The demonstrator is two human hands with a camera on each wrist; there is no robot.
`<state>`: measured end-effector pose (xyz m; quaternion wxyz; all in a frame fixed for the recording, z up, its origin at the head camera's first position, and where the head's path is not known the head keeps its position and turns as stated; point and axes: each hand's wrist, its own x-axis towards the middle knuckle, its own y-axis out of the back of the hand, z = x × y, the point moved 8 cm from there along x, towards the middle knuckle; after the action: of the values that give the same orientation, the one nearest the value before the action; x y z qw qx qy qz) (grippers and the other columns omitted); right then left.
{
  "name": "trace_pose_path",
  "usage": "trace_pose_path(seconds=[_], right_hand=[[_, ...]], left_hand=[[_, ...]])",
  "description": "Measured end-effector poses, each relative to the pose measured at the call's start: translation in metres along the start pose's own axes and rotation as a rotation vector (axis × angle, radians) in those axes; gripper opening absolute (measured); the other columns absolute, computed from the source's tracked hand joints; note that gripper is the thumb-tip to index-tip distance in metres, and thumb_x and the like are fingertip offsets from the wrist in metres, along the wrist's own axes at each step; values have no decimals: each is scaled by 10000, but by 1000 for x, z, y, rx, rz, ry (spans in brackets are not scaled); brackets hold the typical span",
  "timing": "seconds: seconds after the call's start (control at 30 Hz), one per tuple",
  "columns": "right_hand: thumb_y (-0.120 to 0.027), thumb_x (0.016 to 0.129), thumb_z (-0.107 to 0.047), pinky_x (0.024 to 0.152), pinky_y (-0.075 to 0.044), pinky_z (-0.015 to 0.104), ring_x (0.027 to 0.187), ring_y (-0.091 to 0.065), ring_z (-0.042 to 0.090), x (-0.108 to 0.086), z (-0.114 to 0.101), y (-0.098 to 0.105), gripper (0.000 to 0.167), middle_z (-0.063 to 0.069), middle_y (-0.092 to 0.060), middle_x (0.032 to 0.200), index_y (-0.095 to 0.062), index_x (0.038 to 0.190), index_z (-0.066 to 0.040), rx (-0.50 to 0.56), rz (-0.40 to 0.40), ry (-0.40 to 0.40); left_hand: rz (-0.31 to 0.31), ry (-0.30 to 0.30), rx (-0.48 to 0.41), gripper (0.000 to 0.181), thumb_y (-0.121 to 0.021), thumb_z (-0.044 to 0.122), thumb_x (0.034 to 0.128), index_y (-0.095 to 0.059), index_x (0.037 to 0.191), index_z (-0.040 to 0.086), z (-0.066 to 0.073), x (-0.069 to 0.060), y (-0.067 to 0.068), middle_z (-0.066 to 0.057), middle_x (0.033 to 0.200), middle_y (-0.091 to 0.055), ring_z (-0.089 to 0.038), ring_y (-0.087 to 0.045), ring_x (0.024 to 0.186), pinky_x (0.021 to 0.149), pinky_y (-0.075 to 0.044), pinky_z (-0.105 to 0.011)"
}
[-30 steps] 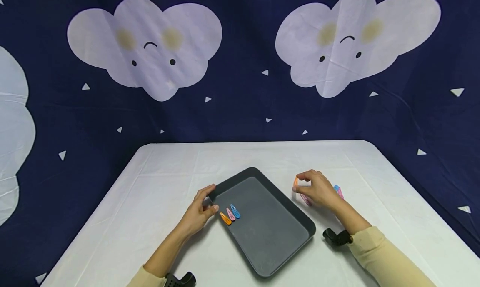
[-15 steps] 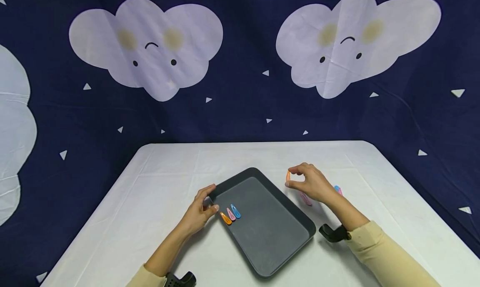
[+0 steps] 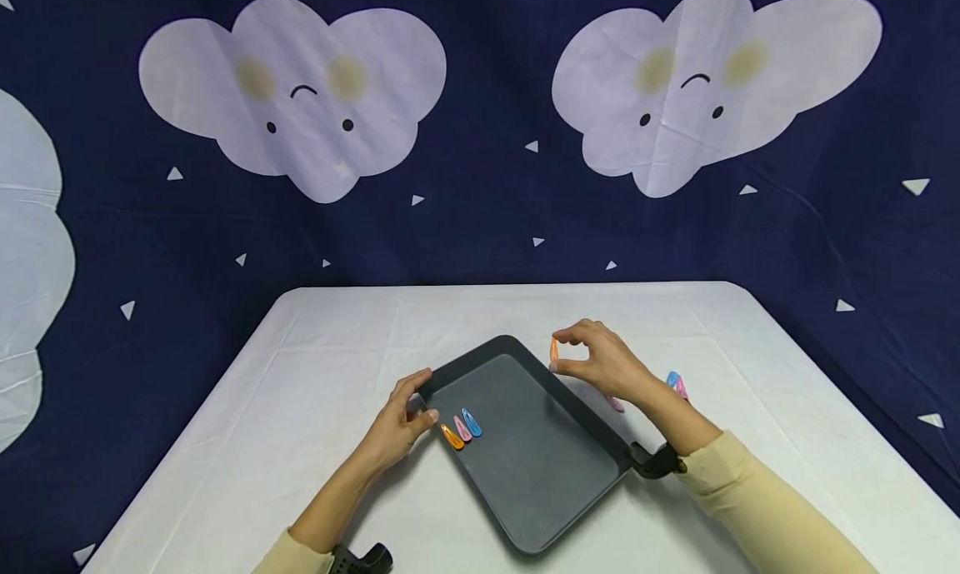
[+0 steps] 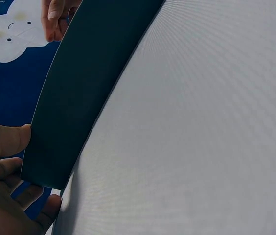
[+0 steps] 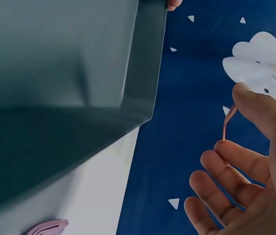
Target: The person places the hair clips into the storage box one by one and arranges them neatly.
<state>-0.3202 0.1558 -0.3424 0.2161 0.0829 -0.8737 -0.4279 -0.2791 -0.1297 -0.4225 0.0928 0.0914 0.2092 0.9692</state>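
A grey tray (image 3: 536,449) lies angled on the white table, with an orange clip (image 3: 452,436), a pink clip (image 3: 462,428) and a blue clip (image 3: 471,422) side by side near its left edge. My left hand (image 3: 397,424) grips the tray's left corner, thumb on the rim, as the left wrist view also shows at the tray's outer wall (image 4: 79,93). Above the tray's upper right edge, my right hand (image 3: 607,361) pinches a light orange clip (image 3: 553,351) between thumb and index finger; the right wrist view shows this clip (image 5: 229,120) edge-on.
Right of the tray, a pink clip (image 3: 614,403) lies partly hidden under my right hand. Farther right, a blue clip (image 3: 672,379) and a pink clip (image 3: 681,387) lie together on the table (image 3: 337,332). Behind hangs a dark blue cloth (image 3: 480,224) with clouds.
My right hand has moved left with the light orange clip, from beside the pink clip to the tray's upper right edge. My left hand and the tray have stayed in place.
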Motion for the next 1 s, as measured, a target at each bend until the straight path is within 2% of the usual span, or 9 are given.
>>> trace_pose_path(seconds=[0.23,0.47,0.83,1.0], right_hand=[[-759,777,-341,871,-442,453,1049,-550,244,4,-11,-6,457,30,-639,1082,-653,1160,-117,13,-6,54],[-766,766,-347,869,-445,428,1038,-545,221,10,-22,-13,472,19,-637,1067,-653,1167,-124,29,-36,90],[-769,772,-293,879,-458,426,1039,-549,231,21,-34,-32,466,92,-641,1100,-649,1171,-87,39,-102,158],[-760,777,-319,899,-460,419,1051,-558,222,25,-38,-43,486,81,-634,1107,-642,1185,-81,24,-144,186]], left_hand=[[1,-3,1,599,-617,38,885,-375,1433,66,0,0,0,-101,1491,-331,-291,-363,1288,881,-405,-252],[3,-1,-3,596,-618,41,885,-381,1432,75,0,0,0,-97,1490,-336,-285,-370,1285,892,-414,-262],[-2,-2,-7,592,-620,56,888,-385,1430,83,2,0,0,-83,1491,-338,-271,-364,1286,886,-410,-248],[-4,-2,-12,591,-621,63,889,-386,1430,88,3,-1,0,-84,1489,-339,-265,-363,1284,885,-411,-246]])
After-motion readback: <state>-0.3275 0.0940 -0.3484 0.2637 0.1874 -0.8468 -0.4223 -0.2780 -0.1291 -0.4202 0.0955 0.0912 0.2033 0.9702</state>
